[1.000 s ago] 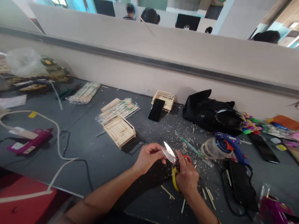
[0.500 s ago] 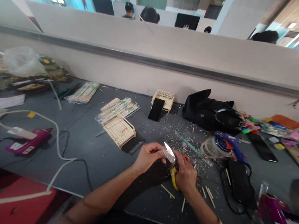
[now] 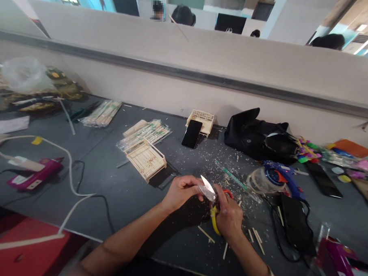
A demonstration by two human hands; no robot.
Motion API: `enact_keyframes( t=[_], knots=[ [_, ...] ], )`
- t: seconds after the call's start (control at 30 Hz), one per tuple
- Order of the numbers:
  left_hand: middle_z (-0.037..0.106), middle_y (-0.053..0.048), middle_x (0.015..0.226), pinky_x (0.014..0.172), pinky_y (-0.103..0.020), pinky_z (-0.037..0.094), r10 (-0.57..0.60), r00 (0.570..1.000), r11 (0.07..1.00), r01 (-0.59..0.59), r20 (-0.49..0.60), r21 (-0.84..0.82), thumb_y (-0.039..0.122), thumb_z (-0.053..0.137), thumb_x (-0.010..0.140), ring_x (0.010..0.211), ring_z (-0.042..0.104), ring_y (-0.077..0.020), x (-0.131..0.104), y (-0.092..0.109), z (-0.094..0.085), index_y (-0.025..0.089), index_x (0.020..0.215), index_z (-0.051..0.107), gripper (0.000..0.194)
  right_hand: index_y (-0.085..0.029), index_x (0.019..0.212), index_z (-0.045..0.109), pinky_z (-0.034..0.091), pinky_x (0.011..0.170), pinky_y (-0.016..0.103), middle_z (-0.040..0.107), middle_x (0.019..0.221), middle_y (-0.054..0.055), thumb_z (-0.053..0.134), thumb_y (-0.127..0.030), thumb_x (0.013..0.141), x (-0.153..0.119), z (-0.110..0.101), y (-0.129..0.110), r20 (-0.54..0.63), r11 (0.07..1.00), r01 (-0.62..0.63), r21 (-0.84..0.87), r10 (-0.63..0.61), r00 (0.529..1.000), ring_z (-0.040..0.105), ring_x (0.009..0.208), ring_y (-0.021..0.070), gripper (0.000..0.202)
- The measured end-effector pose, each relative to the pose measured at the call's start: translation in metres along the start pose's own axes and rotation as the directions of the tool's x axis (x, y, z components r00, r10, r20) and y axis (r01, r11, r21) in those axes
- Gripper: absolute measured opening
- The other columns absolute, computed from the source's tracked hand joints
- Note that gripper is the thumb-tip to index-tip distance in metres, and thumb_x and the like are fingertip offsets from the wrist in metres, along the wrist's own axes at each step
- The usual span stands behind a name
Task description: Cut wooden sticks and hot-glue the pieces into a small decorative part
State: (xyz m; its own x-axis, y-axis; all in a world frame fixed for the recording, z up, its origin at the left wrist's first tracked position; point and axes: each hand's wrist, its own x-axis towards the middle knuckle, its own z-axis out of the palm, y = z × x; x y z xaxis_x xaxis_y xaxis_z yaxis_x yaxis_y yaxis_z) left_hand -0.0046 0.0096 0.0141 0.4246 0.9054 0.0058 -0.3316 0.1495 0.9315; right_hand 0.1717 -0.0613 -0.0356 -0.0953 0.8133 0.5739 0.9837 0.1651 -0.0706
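My right hand (image 3: 229, 215) is wrapped round a pair of scissors (image 3: 214, 218) with red and yellow handles, its blades pointing up and left. My left hand (image 3: 181, 193) is pinched at the blades; whatever lies between its fingertips is too small to make out. Small pale cuttings are scattered on the dark table (image 3: 132, 209) around both hands. Left of them stands a small slatted frame of wooden sticks (image 3: 146, 158). Farther back, a black phone (image 3: 192, 134) leans on a small wooden model chair (image 3: 204, 120).
Bagged sticks (image 3: 150, 132), a black bag (image 3: 251, 133), a blue glue gun (image 3: 280, 174) and a clear tape roll or tub (image 3: 261, 180) lie around. Purple power strips (image 3: 36, 174) with cables sit left and right. Beyond the partition (image 3: 175, 48), people's heads show.
The camera view has shifted very slightly. Both hands and the scissors keep nearly the same pose, with no clear movement of other things.
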Motion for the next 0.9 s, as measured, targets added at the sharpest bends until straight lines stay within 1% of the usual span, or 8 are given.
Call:
enact_keyframes(
  t=[0.13, 0.27, 0.4, 0.47, 0.6, 0.73, 0.9],
  knots=[
    [0.068, -0.003, 0.060, 0.057, -0.027, 0.054, 0.014, 1.000, 1.000, -0.014, 0.011, 0.006, 0.050, 0.084, 0.065, 0.049, 0.064, -0.0140, -0.0010, -0.0024, -0.0006, 0.013, 0.068, 0.069, 0.040, -0.016, 0.116, 0.066, 0.041, 0.053, 0.025, 0.061, 0.061, 0.003, 0.048, -0.013, 0.084, -0.0014, 0.0002, 0.0003, -0.016, 1.000, 0.010, 0.001, -0.010, 1.000, 0.054, 0.053, 0.0178, 0.037],
    [0.072, -0.004, 0.067, 0.057, -0.028, 0.056, 0.032, 0.999, 0.999, -0.032, 0.030, 0.014, 0.050, 0.083, 0.066, 0.050, 0.066, -0.0145, -0.0020, -0.0051, -0.0010, 0.014, 0.069, 0.068, 0.040, -0.015, 0.121, 0.062, 0.044, 0.058, 0.027, 0.064, 0.066, 0.005, 0.047, -0.012, 0.084, -0.0030, 0.0019, -0.0004, -0.031, 1.000, 0.010, 0.013, -0.010, 0.999, 0.057, 0.058, 0.0198, 0.040],
    [0.072, -0.004, 0.063, 0.059, -0.028, 0.057, 0.039, 0.999, 0.998, -0.039, 0.008, 0.056, 0.049, 0.082, 0.068, 0.051, 0.067, -0.0159, -0.0023, -0.0040, -0.0004, 0.015, 0.069, 0.070, 0.036, -0.015, 0.126, 0.058, 0.045, 0.062, 0.029, 0.065, 0.069, 0.005, 0.047, -0.009, 0.083, -0.0019, 0.0022, -0.0013, -0.055, 1.000, -0.003, -0.010, 0.002, 0.998, 0.059, 0.062, 0.0209, 0.046],
    [0.072, -0.003, 0.061, 0.060, -0.028, 0.057, 0.042, 0.999, 0.996, -0.041, -0.007, 0.074, 0.049, 0.082, 0.068, 0.051, 0.068, -0.0162, -0.0022, -0.0024, 0.0000, 0.014, 0.069, 0.071, 0.036, -0.015, 0.124, 0.060, 0.044, 0.060, 0.028, 0.064, 0.068, 0.004, 0.047, -0.009, 0.083, -0.0009, 0.0016, -0.0008, -0.054, 1.000, 0.007, -0.016, -0.007, 0.998, 0.058, 0.060, 0.0200, 0.043],
    [0.070, -0.003, 0.058, 0.057, -0.027, 0.057, 0.039, 0.999, 0.995, -0.039, 0.005, 0.095, 0.052, 0.082, 0.066, 0.051, 0.068, -0.0168, -0.0018, 0.0003, 0.0001, 0.014, 0.068, 0.071, 0.040, -0.015, 0.117, 0.063, 0.041, 0.055, 0.026, 0.063, 0.063, 0.003, 0.048, -0.013, 0.086, 0.0005, -0.0003, 0.0007, -0.045, 0.999, 0.038, -0.009, -0.038, 0.998, 0.056, 0.055, 0.0181, 0.035],
    [0.071, -0.003, 0.058, 0.057, -0.026, 0.056, 0.051, 0.998, 0.994, -0.053, 0.023, 0.098, 0.052, 0.081, 0.068, 0.050, 0.067, -0.0154, -0.0012, 0.0006, -0.0009, 0.014, 0.068, 0.071, 0.039, -0.013, 0.118, 0.063, 0.041, 0.054, 0.026, 0.064, 0.064, 0.004, 0.047, -0.014, 0.086, 0.0013, -0.0015, -0.0005, -0.040, 0.999, 0.048, -0.020, -0.049, 0.998, 0.057, 0.055, 0.0186, 0.036],
    [0.071, -0.003, 0.059, 0.057, -0.025, 0.056, 0.044, 0.999, 0.992, -0.047, 0.030, 0.120, 0.049, 0.080, 0.070, 0.050, 0.067, -0.0147, -0.0013, 0.0018, -0.0017, 0.015, 0.068, 0.072, 0.036, -0.014, 0.118, 0.064, 0.040, 0.053, 0.026, 0.064, 0.064, 0.004, 0.048, -0.014, 0.085, -0.0012, 0.0003, -0.0009, -0.032, 0.999, 0.033, 0.000, -0.033, 0.999, 0.057, 0.055, 0.0184, 0.037]
  ],
)
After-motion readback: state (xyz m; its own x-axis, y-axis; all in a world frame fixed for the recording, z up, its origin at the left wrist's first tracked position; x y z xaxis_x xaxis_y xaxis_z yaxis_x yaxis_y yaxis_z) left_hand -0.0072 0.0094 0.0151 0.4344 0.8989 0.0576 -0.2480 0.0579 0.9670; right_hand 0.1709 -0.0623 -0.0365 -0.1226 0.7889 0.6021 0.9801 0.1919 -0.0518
